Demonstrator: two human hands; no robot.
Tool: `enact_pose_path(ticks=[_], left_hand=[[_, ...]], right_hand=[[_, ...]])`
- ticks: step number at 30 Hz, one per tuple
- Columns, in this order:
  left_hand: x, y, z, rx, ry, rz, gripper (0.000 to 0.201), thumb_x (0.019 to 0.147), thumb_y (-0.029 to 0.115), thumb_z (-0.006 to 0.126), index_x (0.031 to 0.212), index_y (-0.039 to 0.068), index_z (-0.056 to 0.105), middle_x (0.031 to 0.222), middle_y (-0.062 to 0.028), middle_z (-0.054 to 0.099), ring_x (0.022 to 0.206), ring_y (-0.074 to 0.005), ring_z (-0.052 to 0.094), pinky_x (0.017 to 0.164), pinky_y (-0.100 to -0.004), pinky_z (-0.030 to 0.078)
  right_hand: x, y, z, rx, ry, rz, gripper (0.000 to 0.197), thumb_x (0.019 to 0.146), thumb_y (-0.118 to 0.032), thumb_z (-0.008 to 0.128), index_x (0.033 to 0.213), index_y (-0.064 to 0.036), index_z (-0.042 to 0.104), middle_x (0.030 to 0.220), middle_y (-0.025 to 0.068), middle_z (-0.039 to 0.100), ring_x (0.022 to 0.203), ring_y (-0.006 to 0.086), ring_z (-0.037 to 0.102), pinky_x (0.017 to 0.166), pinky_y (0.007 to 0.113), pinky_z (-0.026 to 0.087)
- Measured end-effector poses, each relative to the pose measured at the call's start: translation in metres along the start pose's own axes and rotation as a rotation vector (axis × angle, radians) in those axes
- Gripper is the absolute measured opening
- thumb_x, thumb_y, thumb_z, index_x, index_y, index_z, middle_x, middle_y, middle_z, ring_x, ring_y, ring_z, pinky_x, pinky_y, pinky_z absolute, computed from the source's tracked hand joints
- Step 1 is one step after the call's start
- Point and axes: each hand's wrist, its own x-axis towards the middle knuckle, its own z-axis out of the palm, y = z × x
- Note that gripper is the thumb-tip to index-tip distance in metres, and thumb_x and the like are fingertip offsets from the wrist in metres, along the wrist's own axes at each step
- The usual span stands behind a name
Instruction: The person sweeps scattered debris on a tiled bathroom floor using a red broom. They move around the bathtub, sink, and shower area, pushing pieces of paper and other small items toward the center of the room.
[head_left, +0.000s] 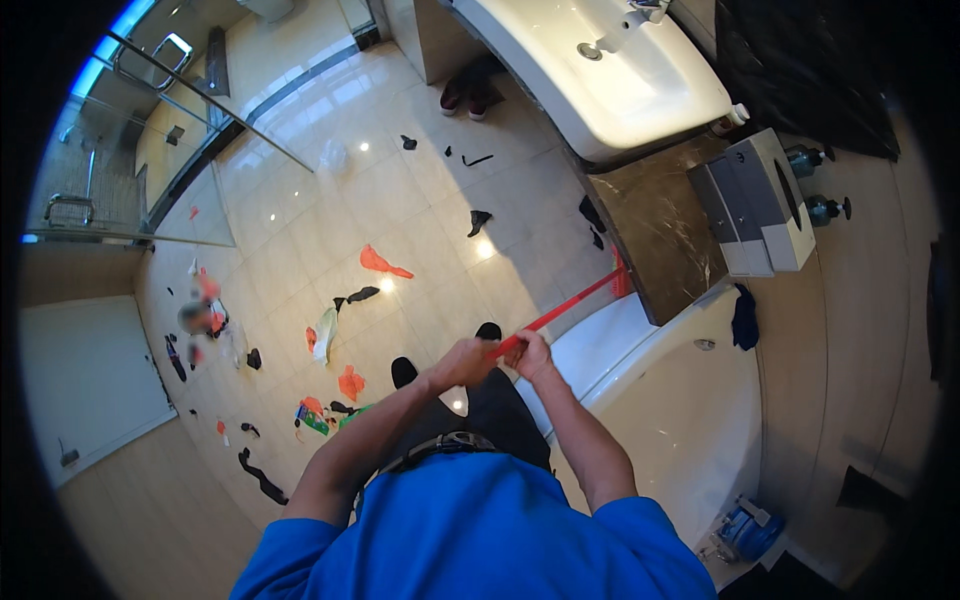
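Observation:
Both my hands grip the red handle of a broom (562, 312). My left hand (464, 363) closes round the handle's near end, in front of my waist. Just right of it, my right hand (530, 356) wraps the handle a little farther along. From there the handle slants away to the right, down toward the floor. Its red head (622, 277) sits at the foot of the dark stone counter, beside the bathtub's outer side; part of the head is hidden by the counter, and its bristles are hard to make out.
Scattered over the tiled floor (290, 235) are dark socks (479, 222), orange plastic scraps (384, 262), a pale bag (325, 335) and a bottle (176, 358). A bathtub (670, 420) curves along my right. Ahead stand the stone counter (655, 205), washbasin (640, 95) and shoes (465, 100); glass doors (180, 190) are far left.

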Motion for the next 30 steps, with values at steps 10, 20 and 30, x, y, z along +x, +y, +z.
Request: enact_pose_path(ticks=[10,20,30], left_hand=[[0.039,0.029,-0.031,-0.56,-0.141,-0.61,0.036,0.082,0.019,0.051,0.116,0.007,0.052,0.051,-0.0025,0.048,0.038,-0.0096,0.043,0.033,-0.0227,0.034],[-0.125,-0.011,-0.042,-0.621,-0.073,-0.663,0.041,0.084,0.018,0.051,0.123,0.006,0.045,0.058,0.0007,0.047,0.047,-0.0065,0.042,0.041,-0.0225,0.034],[-0.213,0.013,-0.084,-0.511,-0.032,-0.808,0.043,0.08,0.015,0.055,0.121,0.005,0.047,0.066,-0.0042,0.056,0.052,-0.0087,0.048,0.047,-0.0239,0.039]], right_hand=[[0.014,-0.052,0.019,-0.305,0.167,-0.059,0.019,0.08,-0.025,0.049,0.072,-0.0086,0.054,0.064,0.0055,0.057,0.056,0.018,0.057,0.048,0.031,0.044],[0.013,0.086,0.067,-0.408,0.05,0.191,0.018,0.077,-0.023,0.052,0.077,-0.0065,0.059,0.072,0.0108,0.062,0.063,0.0226,0.058,0.058,0.036,0.043],[-0.002,0.161,0.104,-0.316,-0.078,0.322,0.017,0.077,-0.021,0.054,0.079,-0.0055,0.059,0.069,0.01,0.062,0.061,0.0211,0.059,0.055,0.033,0.046]])
